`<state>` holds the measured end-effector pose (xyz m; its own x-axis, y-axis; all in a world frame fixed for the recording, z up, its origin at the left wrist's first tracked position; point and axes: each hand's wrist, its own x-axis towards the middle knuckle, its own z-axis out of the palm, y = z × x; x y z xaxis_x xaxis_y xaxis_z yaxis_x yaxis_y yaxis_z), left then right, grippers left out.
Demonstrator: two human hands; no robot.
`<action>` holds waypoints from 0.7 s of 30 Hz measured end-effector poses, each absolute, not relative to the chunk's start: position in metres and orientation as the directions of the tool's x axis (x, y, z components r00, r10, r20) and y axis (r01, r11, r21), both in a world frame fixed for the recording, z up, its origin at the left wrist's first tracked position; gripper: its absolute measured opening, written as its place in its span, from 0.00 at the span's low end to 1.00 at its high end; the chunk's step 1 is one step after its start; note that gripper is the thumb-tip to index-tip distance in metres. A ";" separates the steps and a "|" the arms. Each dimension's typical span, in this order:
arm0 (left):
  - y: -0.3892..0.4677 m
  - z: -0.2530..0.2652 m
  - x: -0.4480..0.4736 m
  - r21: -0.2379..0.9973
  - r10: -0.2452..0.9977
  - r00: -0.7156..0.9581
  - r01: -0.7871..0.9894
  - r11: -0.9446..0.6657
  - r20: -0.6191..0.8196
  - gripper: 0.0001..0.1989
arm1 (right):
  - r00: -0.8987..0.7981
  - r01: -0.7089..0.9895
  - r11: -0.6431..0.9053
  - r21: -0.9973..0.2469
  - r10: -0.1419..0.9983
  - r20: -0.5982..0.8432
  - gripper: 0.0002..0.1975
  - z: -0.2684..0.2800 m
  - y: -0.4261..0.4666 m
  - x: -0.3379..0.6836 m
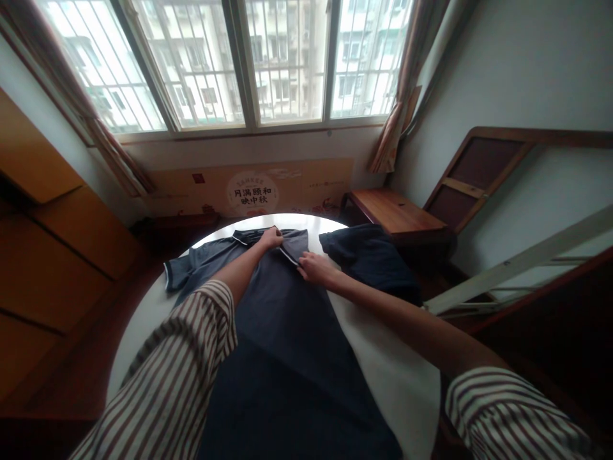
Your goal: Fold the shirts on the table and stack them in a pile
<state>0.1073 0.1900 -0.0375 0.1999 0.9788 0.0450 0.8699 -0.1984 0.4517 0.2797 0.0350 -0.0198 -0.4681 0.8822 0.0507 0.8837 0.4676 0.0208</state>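
A dark navy short-sleeved polo shirt (287, 358) lies spread over a round white table (387, 358), its collar at the far edge. One sleeve with a white-trimmed cuff reaches out to the left. My left hand (272, 238) is closed on the shirt near the collar and shoulder. On the right, my right hand (316, 267) grips the white-edged cuff of the other sleeve, which is folded inward over the shirt. The fingertips of both hands are partly hidden by cloth. Right of my hands rests a folded dark garment (371, 259).
Beyond the table stands a low wooden bench (395, 211) below the window. A printed banner (249, 188) runs along the wall. Orange-brown cabinets (43, 255) are on the left. A pale slanted rail (517, 262) and dark wooden framing are on the right.
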 end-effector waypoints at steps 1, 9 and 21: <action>0.189 -0.040 0.108 0.434 0.972 0.227 0.872 -0.227 0.053 0.15 | -0.480 0.877 0.480 0.014 0.876 0.042 0.18 -0.025 0.029 0.277; 0.184 -0.063 0.146 0.358 0.891 0.453 0.838 -0.411 -0.038 0.25 | -0.476 0.860 0.472 -0.192 0.879 0.029 0.36 -0.069 -0.019 0.269; 0.214 -0.064 0.159 0.380 0.924 0.381 0.858 -0.346 -0.019 0.24 | -0.515 0.829 0.502 -0.247 0.857 0.016 0.39 -0.077 -0.057 0.281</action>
